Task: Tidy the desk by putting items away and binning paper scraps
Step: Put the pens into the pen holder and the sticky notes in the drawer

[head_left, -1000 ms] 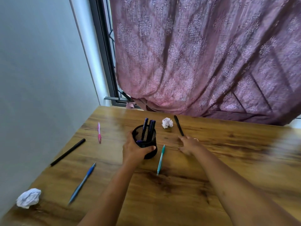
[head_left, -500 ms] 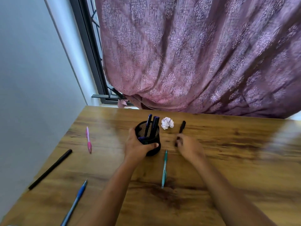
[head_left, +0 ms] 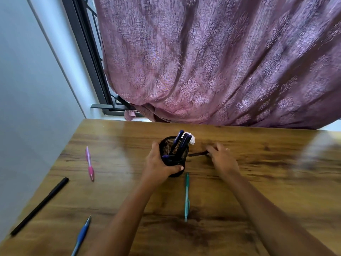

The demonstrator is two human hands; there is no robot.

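Note:
A black mesh pen holder (head_left: 168,147) with dark blue pens (head_left: 181,140) stands mid-desk. My left hand (head_left: 158,164) is wrapped around its left side. My right hand (head_left: 222,159) grips a black pen (head_left: 197,154), which points left towards the holder, low over the wood. A crumpled white paper ball (head_left: 192,139) peeks out behind the holder. A teal pen (head_left: 187,196) lies in front of it. On the left lie a pink pen (head_left: 89,164), a long black pen (head_left: 39,206) and a blue pen (head_left: 82,235).
The wooden desk (head_left: 258,182) meets a grey wall (head_left: 27,108) on the left. A mauve patterned curtain (head_left: 221,61) hangs over a dark window frame (head_left: 88,52) behind the far edge.
My right hand has taken the black pen off the desk and turned it sideways towards the holder. The view shifted, so the paper ball now sits behind the holder.

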